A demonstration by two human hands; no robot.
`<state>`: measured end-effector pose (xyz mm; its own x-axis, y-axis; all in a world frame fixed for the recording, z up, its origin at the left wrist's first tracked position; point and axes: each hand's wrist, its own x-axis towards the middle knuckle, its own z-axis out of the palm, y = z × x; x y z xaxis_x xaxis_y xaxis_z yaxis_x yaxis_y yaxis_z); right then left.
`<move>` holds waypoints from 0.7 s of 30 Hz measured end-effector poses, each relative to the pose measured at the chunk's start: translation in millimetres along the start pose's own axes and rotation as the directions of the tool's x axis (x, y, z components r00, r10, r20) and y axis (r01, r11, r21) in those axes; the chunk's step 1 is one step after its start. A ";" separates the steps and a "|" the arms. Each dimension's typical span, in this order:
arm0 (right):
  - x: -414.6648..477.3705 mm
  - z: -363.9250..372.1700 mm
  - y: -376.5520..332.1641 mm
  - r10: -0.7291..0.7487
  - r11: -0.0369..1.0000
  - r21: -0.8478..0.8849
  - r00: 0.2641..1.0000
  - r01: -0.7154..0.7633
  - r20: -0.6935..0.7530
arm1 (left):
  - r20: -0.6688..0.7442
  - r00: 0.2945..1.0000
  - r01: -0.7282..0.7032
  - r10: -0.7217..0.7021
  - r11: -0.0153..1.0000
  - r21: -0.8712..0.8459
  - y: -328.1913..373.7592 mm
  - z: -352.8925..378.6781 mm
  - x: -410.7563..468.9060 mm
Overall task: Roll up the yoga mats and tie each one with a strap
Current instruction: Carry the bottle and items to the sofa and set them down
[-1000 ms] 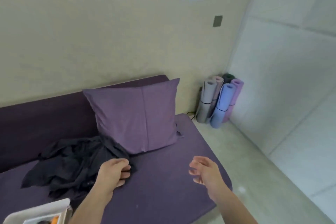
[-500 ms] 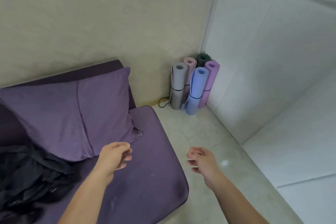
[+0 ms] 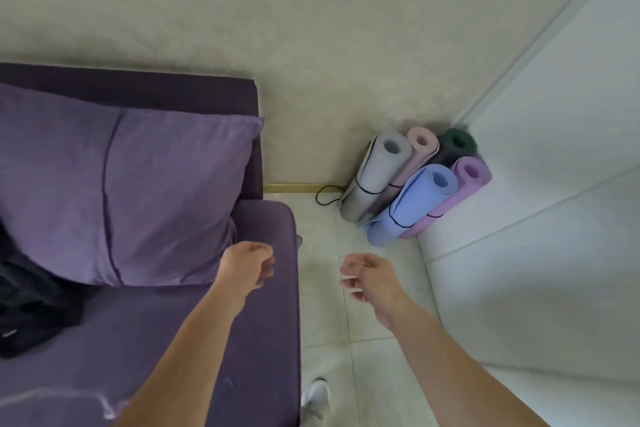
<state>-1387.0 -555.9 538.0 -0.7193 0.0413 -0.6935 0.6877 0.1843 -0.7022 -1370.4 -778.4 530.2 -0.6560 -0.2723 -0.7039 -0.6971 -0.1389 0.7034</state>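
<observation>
Purple upholstery filled the left of our view: a sofa point(image 3: 270, 305) with a lilac pillow point(image 3: 145, 191) leaning on its backrest and a black garment point(image 3: 31, 315) crumpled at its far left edge. We held our left hand point(image 3: 247, 267) above the sofa's right end, its fingers loosely curled around nothing. Our right hand point(image 3: 369, 279) hovered over the pale floor tiles point(image 3: 346, 374), also relaxed and empty, well apart from the left.

Ahead of us, in the corner where the beige wall point(image 3: 311, 45) met a white panel point(image 3: 554, 218), five rolled yoga mats stood leaning together. A grey mat point(image 3: 375, 177) and a blue mat point(image 3: 412, 204) were in front, with a pink mat point(image 3: 420, 144), a dark green mat point(image 3: 457, 144) and a purple mat point(image 3: 464, 184) behind and beside them. Thin black straps ringed the grey, blue and purple rolls; we could not make out straps on the other two. A loose black cord point(image 3: 327, 194) lay on the floor just left of the grey mat. Neither hand touched any mat. A white shoe point(image 3: 317, 395) showed at the bottom edge.
</observation>
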 end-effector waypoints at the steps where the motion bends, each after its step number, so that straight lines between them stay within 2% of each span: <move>1: 18.0 -2.8 -9.4 0.013 1.000 -0.022 1.000 -0.013 0.007 | -0.020 1.000 0.008 -0.008 1.000 -0.009 6.6 7.3 8.7; 8: 142.8 -6.7 -69.1 0.089 0.990 -0.116 0.992 -0.079 0.084 | -0.048 0.996 0.067 -0.069 0.996 -0.055 59.5 69.8 85.7; 12: 250.8 -4.1 -77.5 0.173 0.973 -0.178 0.976 -0.147 0.136 | -0.101 0.989 0.100 -0.106 0.993 -0.058 69.2 109.3 165.8; 15: 344.8 -0.2 -54.4 0.204 0.953 -0.248 0.973 -0.171 0.113 | -0.118 0.974 0.181 -0.192 0.979 -0.093 53.4 143.2 243.0; 18: 436.2 12.7 -5.0 0.237 0.902 -0.392 0.966 -0.180 0.103 | -0.110 0.959 0.256 -0.261 0.965 -0.056 9.2 177.3 330.6; 20: 502.1 25.8 43.7 0.232 0.841 -0.526 0.962 -0.124 0.145 | -0.092 0.964 0.249 -0.248 0.969 -0.003 -27.8 195.5 386.8; 21: 536.5 32.7 71.1 0.220 0.768 -0.639 0.958 -0.055 0.182 | -0.076 0.970 0.235 -0.230 0.970 0.064 -43.3 204.5 411.8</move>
<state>-1720.7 -552.7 110.8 -0.5200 -0.0985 -0.8485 0.5043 0.7663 -0.3980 -1669.6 -689.8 189.7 -0.4541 -0.3047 -0.8372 -0.8488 -0.1378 0.5105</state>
